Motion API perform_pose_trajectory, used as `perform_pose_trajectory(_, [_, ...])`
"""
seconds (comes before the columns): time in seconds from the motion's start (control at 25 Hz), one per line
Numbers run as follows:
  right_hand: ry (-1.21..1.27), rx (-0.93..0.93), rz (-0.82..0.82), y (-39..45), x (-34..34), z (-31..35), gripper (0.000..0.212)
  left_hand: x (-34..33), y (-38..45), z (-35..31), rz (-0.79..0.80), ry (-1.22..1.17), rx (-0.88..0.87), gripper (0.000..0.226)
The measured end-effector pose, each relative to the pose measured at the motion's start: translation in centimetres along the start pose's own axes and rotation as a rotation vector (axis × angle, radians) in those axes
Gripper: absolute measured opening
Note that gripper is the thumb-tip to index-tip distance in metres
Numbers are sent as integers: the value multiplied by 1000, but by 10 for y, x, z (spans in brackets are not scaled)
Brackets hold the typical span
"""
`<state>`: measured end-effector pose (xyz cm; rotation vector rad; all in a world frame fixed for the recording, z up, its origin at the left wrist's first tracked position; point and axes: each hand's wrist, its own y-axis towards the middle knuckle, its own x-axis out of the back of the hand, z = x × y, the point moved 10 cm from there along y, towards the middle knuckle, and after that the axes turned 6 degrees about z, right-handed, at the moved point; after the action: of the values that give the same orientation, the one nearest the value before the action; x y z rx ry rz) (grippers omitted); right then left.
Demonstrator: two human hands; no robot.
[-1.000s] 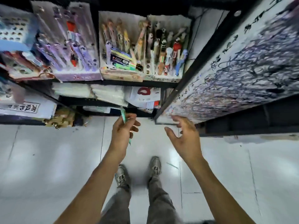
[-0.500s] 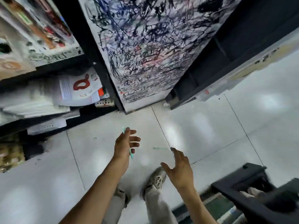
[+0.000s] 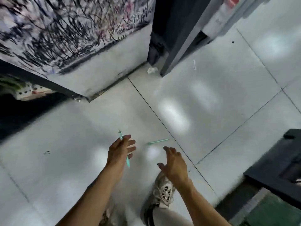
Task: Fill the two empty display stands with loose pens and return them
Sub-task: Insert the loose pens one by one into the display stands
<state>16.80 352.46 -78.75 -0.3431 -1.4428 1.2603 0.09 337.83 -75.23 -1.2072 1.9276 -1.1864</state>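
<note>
Hands, two, both reaching out over the tiled floor (image 3: 65,144).

Left hand (image 3: 119,151): grasping one mint-green pen (image 3: 124,148). The thumb side and the fingers pinch the barrel near its upper part; the remaining fingers lie loosely extended toward 3 o'clock. The pen runs roughly 12 to 6 o'clock, its tip sticking out above the hand and its tail showing below the palm.

Right hand (image 3: 175,163): released, holding nothing. Fingers are spread and only slightly bent, palm turned down toward the floor, thumb out toward 9 o'clock. It hangs above the floor, touching nothing that can be made out.

Pens, two in all. One in the left hand, as above. The second mint-green pen (image 3: 158,141) lies flat on the floor, at about 11 o'clock from the right hand and near its fingertips, at 3 o'clock from the left hand, running almost 9 to 3 o'clock.

Shoe, one in clear view: a pale laced sneaker (image 3: 163,191) on the floor, under the right wrist.

Scribble-covered panel (image 3: 70,28), one, standing at 11 o'clock, its foot on the floor.

Dark shelving upright (image 3: 175,33), one, at 1 o'clock.

Crumpled scrap of white paper (image 3: 152,69), one, on the floor at the base of that upright.

Black stand or frame (image 3: 280,162), one, at 4 o'clock; detail too blurred to tell.
</note>
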Motion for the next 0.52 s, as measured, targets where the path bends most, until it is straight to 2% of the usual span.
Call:
perform_pose_trajectory(0.12, [-5,3,19,87,-51,-11,71,2,75,42,2,64,15,21])
perform_pose_trajectory(0.24, [34,38,-29,145,-82,-7,66,11,122,72,-9,90,25,20])
perform_pose_trajectory(0.36, [87,-9,-122,182,-100,-18,49,15,155,92,-1,140,33,22])
perform_pose_trajectory(0.52, [-9,6,-174,193,-111,-18,30,21,173,93,3,141,24,24])
